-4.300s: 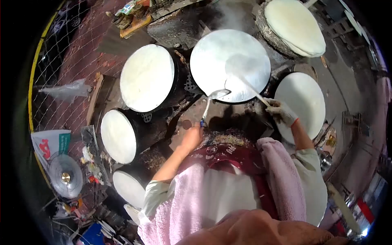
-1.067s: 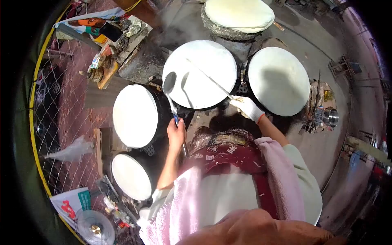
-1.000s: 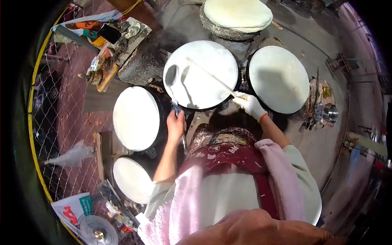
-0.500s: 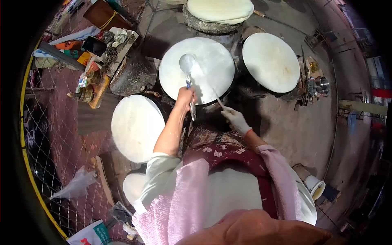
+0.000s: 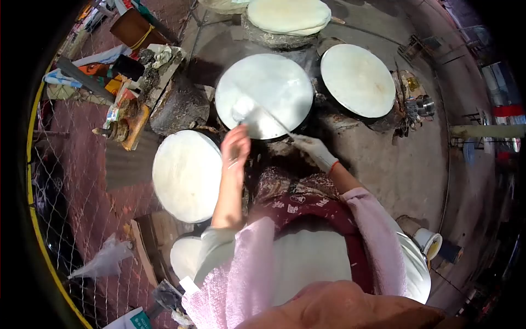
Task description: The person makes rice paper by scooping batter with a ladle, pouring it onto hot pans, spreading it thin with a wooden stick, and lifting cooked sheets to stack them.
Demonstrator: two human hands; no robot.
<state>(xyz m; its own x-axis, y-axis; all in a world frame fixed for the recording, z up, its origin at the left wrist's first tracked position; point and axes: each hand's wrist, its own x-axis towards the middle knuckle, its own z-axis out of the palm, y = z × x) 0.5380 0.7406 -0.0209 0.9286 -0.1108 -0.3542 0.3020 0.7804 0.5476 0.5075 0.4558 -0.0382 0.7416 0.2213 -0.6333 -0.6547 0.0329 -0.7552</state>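
In front of me is a round griddle (image 5: 274, 71) with a thin, pale white layer over its top. My left hand (image 5: 235, 147), blurred by motion, is closed round the handle of a metal ladle (image 5: 241, 108), whose bowl is over the griddle's lower left. My right hand (image 5: 315, 151), in a white glove, grips a long thin spatula (image 5: 274, 118) that slants up and left across the white surface. Whether the ladle's bowl touches the surface I cannot tell.
Other round white-topped griddles stand at the right (image 5: 359, 79), lower left (image 5: 186, 175) and back (image 5: 287, 15). A cluttered stand (image 5: 164, 71) is at the left, with wire mesh beyond. A white bucket (image 5: 428, 244) sits at the lower right.
My left hand has drawn the ladle down and left, from the middle of the griddle toward its near edge. My right hand has moved slightly up and left, and the spatula reaches farther across the griddle.
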